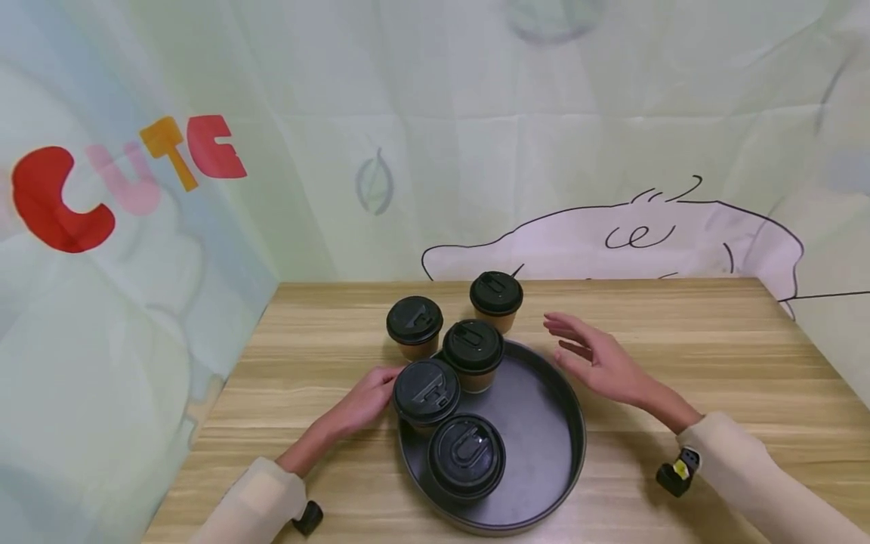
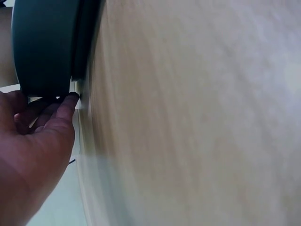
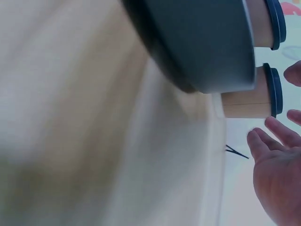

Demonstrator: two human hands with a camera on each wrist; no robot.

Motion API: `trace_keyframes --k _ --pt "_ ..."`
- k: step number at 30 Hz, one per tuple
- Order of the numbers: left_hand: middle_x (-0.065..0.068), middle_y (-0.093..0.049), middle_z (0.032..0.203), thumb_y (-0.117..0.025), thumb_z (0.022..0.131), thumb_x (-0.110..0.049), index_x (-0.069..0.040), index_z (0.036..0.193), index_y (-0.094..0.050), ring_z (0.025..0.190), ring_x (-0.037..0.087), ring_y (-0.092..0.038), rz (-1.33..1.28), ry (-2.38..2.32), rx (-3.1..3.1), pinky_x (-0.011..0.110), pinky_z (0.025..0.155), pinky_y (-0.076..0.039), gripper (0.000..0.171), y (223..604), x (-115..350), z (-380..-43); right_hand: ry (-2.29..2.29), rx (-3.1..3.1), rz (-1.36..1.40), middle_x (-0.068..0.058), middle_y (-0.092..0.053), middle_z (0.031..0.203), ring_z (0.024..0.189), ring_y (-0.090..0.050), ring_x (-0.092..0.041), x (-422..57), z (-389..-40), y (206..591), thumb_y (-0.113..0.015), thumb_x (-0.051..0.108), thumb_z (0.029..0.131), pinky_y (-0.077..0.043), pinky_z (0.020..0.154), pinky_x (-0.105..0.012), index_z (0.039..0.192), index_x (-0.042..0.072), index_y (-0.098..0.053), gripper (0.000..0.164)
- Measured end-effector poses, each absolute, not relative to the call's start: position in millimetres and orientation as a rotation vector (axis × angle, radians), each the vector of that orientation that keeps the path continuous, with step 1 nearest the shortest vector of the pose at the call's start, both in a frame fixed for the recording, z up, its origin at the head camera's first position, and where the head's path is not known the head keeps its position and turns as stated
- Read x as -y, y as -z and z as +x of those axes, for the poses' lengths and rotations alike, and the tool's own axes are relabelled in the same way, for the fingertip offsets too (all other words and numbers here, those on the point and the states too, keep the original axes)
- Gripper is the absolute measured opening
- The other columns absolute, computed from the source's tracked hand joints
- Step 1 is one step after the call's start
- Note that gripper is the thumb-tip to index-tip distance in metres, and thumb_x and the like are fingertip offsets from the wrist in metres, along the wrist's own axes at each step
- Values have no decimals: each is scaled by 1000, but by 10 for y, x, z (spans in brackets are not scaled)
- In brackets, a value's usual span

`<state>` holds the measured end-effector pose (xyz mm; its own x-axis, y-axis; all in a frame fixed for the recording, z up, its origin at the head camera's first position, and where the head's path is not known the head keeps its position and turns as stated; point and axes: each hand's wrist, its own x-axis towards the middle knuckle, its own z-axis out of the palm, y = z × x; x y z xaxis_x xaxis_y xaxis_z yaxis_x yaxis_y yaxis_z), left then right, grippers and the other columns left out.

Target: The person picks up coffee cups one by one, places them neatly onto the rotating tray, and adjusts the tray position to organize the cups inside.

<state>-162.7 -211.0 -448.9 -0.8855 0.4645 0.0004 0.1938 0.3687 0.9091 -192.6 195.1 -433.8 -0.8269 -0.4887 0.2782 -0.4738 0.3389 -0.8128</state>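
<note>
Round, shallow black tray (image 1: 537,438) is sitting on the pale wood-grain table (image 1: 306,332), three black-lidded brown paper cups (image 1: 467,455) crowding its left half, left hand (image 1: 367,397) gripping its edge, right hand (image 1: 603,366) hovering apart with loosely spread fingers, so matching both grips and keeping it level is probably mattering most.

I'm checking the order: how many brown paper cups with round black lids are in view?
5. Inside the round dark-grey tray: near cup, middle cup, far cup. On the wooden table beyond: left cup, right cup. None seems hidden.
</note>
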Motion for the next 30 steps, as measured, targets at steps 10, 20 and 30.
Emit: trace_keyframes --k 10,20,30 --pt "0 -56 86 -43 110 -11 7 124 -69 89 16 -55 608 -1514 -2383 26 78 -41 35 4493 2096 -1645 1465 -2651 -904 -19 -35 163 146 -37 -42 -1624 -2344 4210 -67 19 102 -31 118 -54 162 8 -28 73" --pt "4 -62 98 -42 111 -15 5 130 -68 98 22 -55 555 -1483 -2401 27 85 -43 37 4466 2122 -1613 1379 -2684 -841 -14 -18 170 152 -26 -37 -1315 -2604 4167 -64 36 102 -29 119 -55 166 12 -17 83" --pt "11 -70 118 -42 111 -16 5 130 -68 108 18 -58 572 -1487 -2398 28 97 -47 38 4460 2109 -1616 1376 -2658 -731 -17 -22 168 152 -26 -36 -1190 -2765 4149 -71 46 96 -28 118 -59 166 11 -16 95"
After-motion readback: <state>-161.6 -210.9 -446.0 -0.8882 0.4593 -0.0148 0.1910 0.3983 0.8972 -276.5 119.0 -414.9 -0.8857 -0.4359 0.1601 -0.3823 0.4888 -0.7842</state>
